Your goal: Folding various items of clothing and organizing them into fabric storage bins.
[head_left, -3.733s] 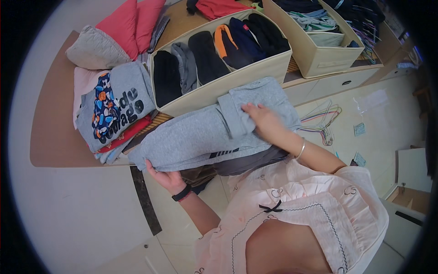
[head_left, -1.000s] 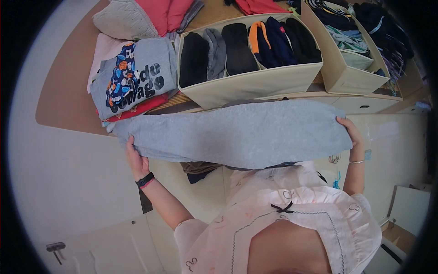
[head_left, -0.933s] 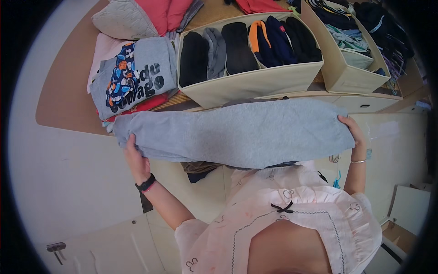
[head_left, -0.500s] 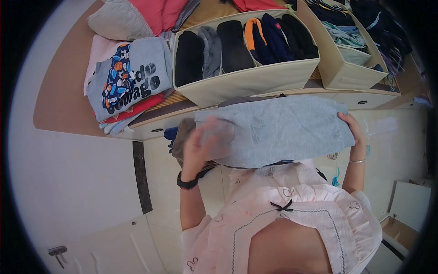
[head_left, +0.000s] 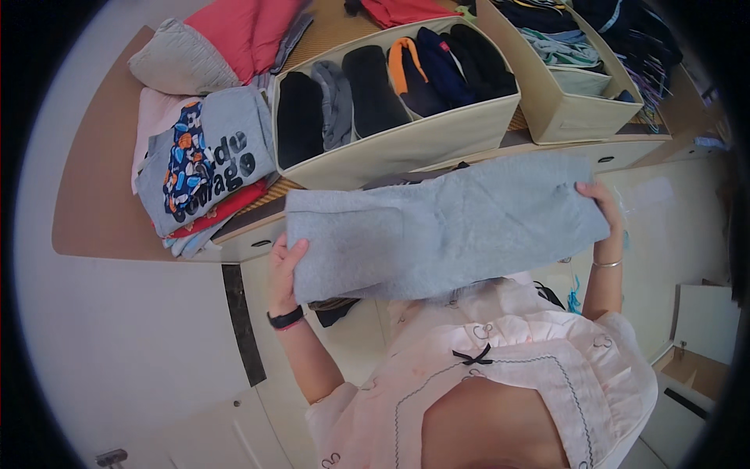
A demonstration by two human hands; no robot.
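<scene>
A light grey garment, folded into a long strip like a pair of trousers, is stretched between my hands in front of my chest. At its left end my left hand is closed on the edge, thumb on top. My right hand grips the opposite end, with most of its fingers hidden behind the cloth. The left part of the fabric shows a doubled layer. Beyond the garment stands a cream fabric storage box holding several rolled dark clothes, among them an orange-edged one.
On the left of the bed platform lies a stack of folded clothes with a grey shirt on top, below pink and grey bedding. A second cream box with clothes stands at right. Drawers run along the platform front.
My left hand has moved left and taken hold of the garment's left end, which now extends further left and covers the brown cloth seen there before. My right hand keeps its grip.
</scene>
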